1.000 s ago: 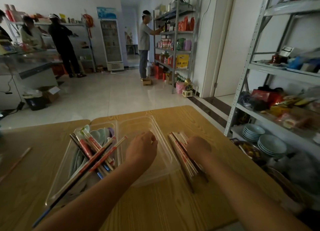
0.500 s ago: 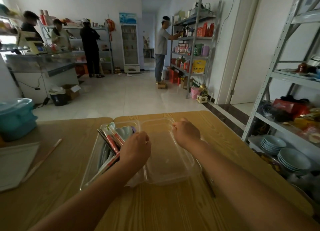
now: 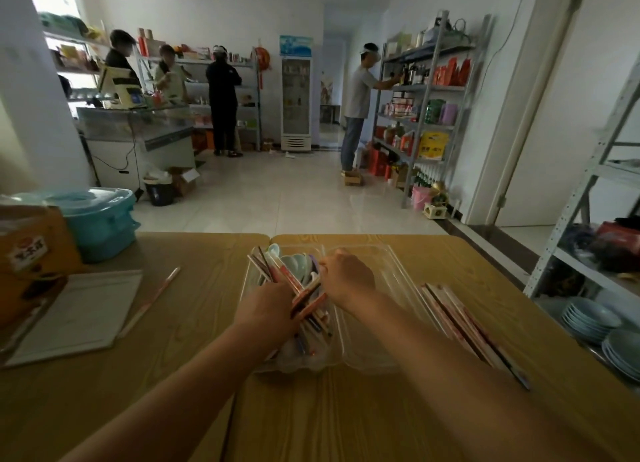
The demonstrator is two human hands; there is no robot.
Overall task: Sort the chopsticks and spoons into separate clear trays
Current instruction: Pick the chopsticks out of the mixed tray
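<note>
Left hand (image 3: 266, 305) is curled down onto the chopsticks (image 3: 304, 297) in the left tray (image 3: 247, 281), apparently grasping them. Right hand (image 3: 348, 276) reaches in beside it; its grip cannot be told. Step judged: drawing chopsticks from among the spoons (image 3: 294, 262). The next move calls for a lift clear of the spoons. The right tray (image 3: 394, 288), just right of the hands, shows no utensils. A chopstick pile (image 3: 460, 323) lies further right.
</note>
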